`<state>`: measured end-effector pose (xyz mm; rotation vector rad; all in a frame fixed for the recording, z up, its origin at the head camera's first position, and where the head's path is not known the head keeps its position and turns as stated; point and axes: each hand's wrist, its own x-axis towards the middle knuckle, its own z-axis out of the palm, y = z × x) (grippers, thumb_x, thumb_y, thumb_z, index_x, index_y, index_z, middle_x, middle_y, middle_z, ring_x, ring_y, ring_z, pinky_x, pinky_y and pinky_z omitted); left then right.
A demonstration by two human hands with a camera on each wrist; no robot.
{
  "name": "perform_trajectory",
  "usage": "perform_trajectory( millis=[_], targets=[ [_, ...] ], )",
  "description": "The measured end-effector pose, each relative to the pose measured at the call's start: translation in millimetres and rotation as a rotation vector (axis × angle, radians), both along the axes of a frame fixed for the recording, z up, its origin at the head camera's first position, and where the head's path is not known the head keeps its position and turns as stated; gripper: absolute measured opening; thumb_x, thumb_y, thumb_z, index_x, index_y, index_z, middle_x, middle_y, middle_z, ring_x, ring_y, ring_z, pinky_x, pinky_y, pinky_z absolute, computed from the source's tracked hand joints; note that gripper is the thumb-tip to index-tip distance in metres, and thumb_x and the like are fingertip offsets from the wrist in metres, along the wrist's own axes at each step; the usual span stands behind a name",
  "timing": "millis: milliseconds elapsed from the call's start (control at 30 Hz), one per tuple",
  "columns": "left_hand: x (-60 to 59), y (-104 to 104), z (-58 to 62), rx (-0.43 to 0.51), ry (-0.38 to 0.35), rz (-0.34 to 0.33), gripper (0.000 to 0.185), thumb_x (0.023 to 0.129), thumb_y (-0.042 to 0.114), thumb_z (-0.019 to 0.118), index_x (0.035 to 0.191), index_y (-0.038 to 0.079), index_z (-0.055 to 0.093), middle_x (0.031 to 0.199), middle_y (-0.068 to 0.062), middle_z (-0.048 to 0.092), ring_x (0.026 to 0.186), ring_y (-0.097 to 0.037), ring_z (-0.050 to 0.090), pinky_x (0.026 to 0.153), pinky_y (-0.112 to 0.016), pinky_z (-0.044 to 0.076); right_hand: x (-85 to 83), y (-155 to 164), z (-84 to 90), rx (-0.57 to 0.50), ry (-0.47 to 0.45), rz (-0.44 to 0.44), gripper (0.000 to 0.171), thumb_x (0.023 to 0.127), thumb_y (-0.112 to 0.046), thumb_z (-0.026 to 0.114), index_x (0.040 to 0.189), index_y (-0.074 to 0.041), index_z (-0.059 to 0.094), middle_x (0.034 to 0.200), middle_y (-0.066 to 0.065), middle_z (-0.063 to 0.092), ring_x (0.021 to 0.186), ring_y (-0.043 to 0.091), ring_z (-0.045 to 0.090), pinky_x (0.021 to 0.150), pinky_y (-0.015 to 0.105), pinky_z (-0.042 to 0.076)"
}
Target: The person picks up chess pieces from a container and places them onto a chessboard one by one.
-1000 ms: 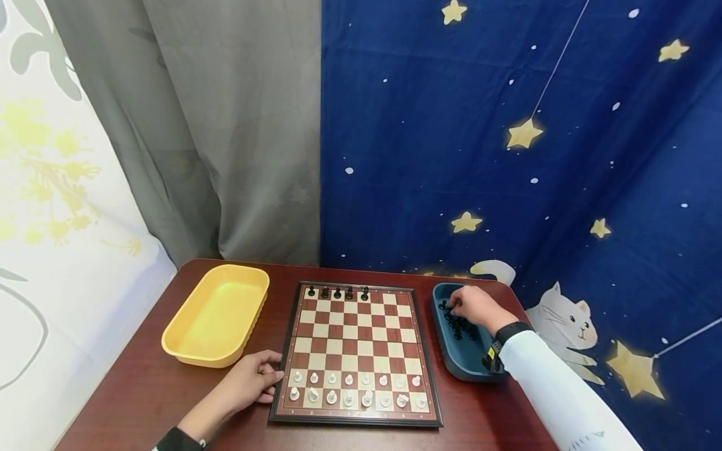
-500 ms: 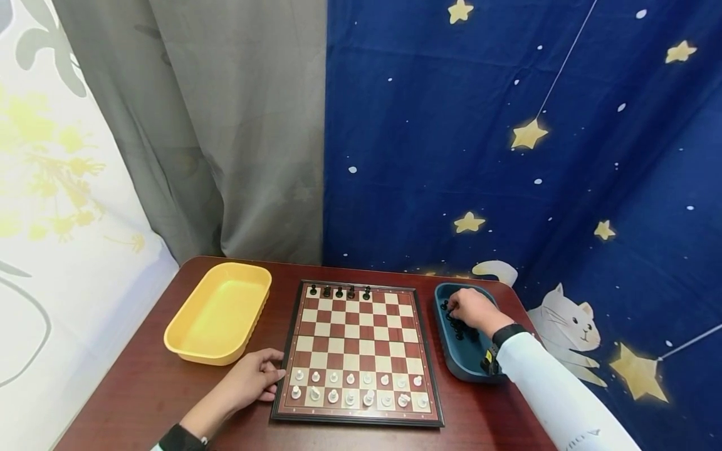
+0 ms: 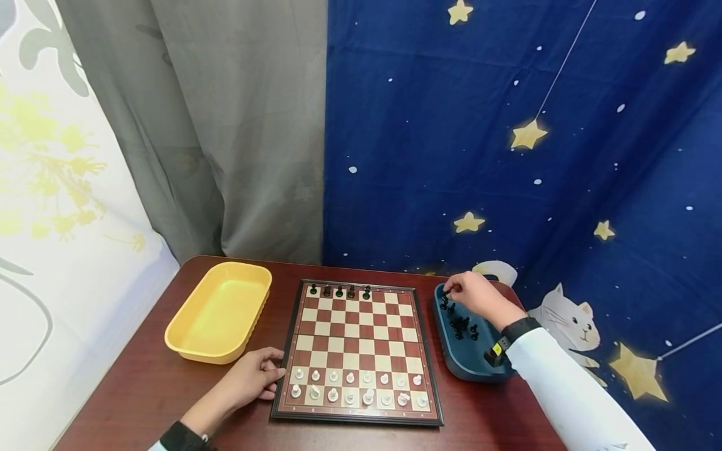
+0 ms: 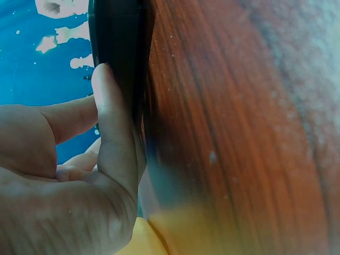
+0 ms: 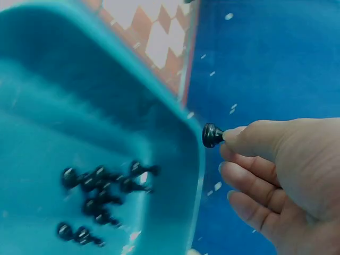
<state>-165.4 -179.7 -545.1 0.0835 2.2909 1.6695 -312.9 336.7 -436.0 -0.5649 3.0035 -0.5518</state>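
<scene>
My right hand (image 3: pixel 476 293) is raised over the far end of the blue tray (image 3: pixel 474 368). Between thumb and fingertips it pinches a black chess piece (image 5: pixel 211 136), base outward; the fingers hide its top. Several black chess pieces (image 3: pixel 459 324) lie in the tray below. My left hand (image 3: pixel 251 379) rests at the left edge of the chessboard (image 3: pixel 358 335), its fingers (image 4: pixel 114 119) touching the board's dark side. Several black pieces (image 3: pixel 340 292) stand along the far row. Two near rows hold white pieces (image 3: pixel 333 395).
An empty yellow tray (image 3: pixel 220 313) stands on the brown table (image 3: pixel 135 382), left of the board. Behind the table hang a grey curtain (image 3: pixel 271 138) and a blue one (image 3: pixel 417 156) with stars. The blue tray sits close to the table's right edge.
My right hand has lifted from the pieces in the blue tray and moved toward its far end, now with a black chess piece showing in its pinch. The left hand stays put.
</scene>
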Motion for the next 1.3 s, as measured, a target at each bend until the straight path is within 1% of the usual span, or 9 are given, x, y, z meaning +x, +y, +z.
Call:
perform_trajectory(
  millis=[100, 200, 467, 633, 800, 1000, 1233, 1267, 1300],
  targets=[
    [-0.2, -0.1, 0.6, 0.0, 0.002, 0.001, 0.033, 0.105, -0.001, 0.071, 0.136, -0.01, 0.063, 0.084, -0.009, 0.066, 0.069, -0.019, 0.067, 0.059, -0.038, 0.067, -0.6, -12.0, 10.1, -0.02, 0.0, 0.001, 0.014, 0.101, 0.001, 0.071, 0.111, -0.003, 0.081, 0.097, 0.004, 0.076, 0.081, 0.018, 0.065, 0.071, 0.037, 0.056],
    [-0.5, 0.0, -0.1, -0.004, 0.003, 0.005, 0.034, 0.105, -0.001, 0.071, 0.137, -0.01, 0.063, 0.084, -0.009, 0.066, 0.068, -0.019, 0.067, 0.059, -0.038, 0.067, -1.7, -27.5, 15.0, -0.04, -0.003, 0.005, 0.015, 0.103, -0.001, 0.071, 0.111, -0.006, 0.081, 0.098, 0.002, 0.076, 0.081, 0.017, 0.065, 0.07, 0.036, 0.055],
    [0.0, 0.4, -1.9, -0.015, -0.005, 0.017, 0.035, 0.105, 0.0, 0.072, 0.137, -0.009, 0.063, 0.083, -0.008, 0.065, 0.068, -0.019, 0.066, 0.059, -0.038, 0.067, -15.3, -78.8, 11.4, -0.017, -0.017, 0.076, 0.014, 0.103, -0.002, 0.075, 0.113, -0.008, 0.083, 0.099, 0.0, 0.078, 0.085, 0.014, 0.069, 0.074, 0.036, 0.059],
    [0.4, 1.1, -0.1, -0.007, 0.005, 0.017, 0.035, 0.105, 0.0, 0.072, 0.137, -0.01, 0.062, 0.083, -0.008, 0.065, 0.068, -0.019, 0.066, 0.059, -0.038, 0.067, -26.6, -110.3, 5.0, -0.021, -0.04, 0.126, 0.015, 0.103, -0.002, 0.074, 0.114, -0.007, 0.083, 0.101, 0.001, 0.078, 0.086, 0.014, 0.07, 0.076, 0.037, 0.061],
    [1.7, 1.0, 2.2, -0.006, 0.003, 0.017, 0.036, 0.105, 0.0, 0.072, 0.137, -0.011, 0.062, 0.084, -0.009, 0.065, 0.069, -0.02, 0.066, 0.059, -0.038, 0.067, -37.3, -130.9, -9.7, 0.001, -0.061, 0.126, 0.016, 0.105, -0.004, 0.073, 0.115, -0.01, 0.083, 0.104, 0.001, 0.078, 0.087, 0.013, 0.068, 0.078, 0.036, 0.059],
    [0.8, 0.9, 2.2, -0.002, -0.002, 0.01, 0.036, 0.105, 0.0, 0.072, 0.138, -0.011, 0.062, 0.084, -0.009, 0.066, 0.068, -0.019, 0.067, 0.059, -0.037, 0.067, -42.7, -142.6, -25.8, 0.039, -0.069, 0.123, 0.017, 0.104, -0.003, 0.073, 0.115, -0.012, 0.083, 0.109, 0.002, 0.078, 0.089, 0.014, 0.069, 0.08, 0.037, 0.061],
    [0.3, 0.2, 1.9, -0.006, -0.004, 0.009, 0.036, 0.105, 0.001, 0.072, 0.138, -0.01, 0.062, 0.084, -0.009, 0.066, 0.069, -0.019, 0.067, 0.06, -0.038, 0.067, -44.4, -144.7, -36.4, 0.053, -0.074, 0.098, 0.016, 0.105, -0.003, 0.073, 0.113, -0.013, 0.083, 0.111, 0.003, 0.078, 0.09, 0.016, 0.069, 0.081, 0.037, 0.061],
    [0.3, 0.1, 1.5, -0.007, -0.005, 0.011, 0.036, 0.105, 0.0, 0.072, 0.138, -0.01, 0.062, 0.084, -0.009, 0.066, 0.069, -0.02, 0.067, 0.06, -0.038, 0.067, -45.0, -144.4, -38.2, 0.052, -0.074, 0.099, 0.016, 0.105, -0.003, 0.073, 0.114, -0.012, 0.083, 0.111, 0.003, 0.078, 0.091, 0.016, 0.069, 0.082, 0.038, 0.061],
    [0.4, -0.1, 1.0, -0.007, -0.007, 0.012, 0.036, 0.105, 0.0, 0.072, 0.138, -0.01, 0.062, 0.084, -0.009, 0.066, 0.069, -0.02, 0.067, 0.06, -0.038, 0.067, -45.3, -144.1, -39.7, 0.052, -0.076, 0.097, 0.017, 0.105, -0.003, 0.072, 0.114, -0.012, 0.083, 0.112, 0.003, 0.078, 0.092, 0.016, 0.069, 0.087, 0.039, 0.061]
  ],
)
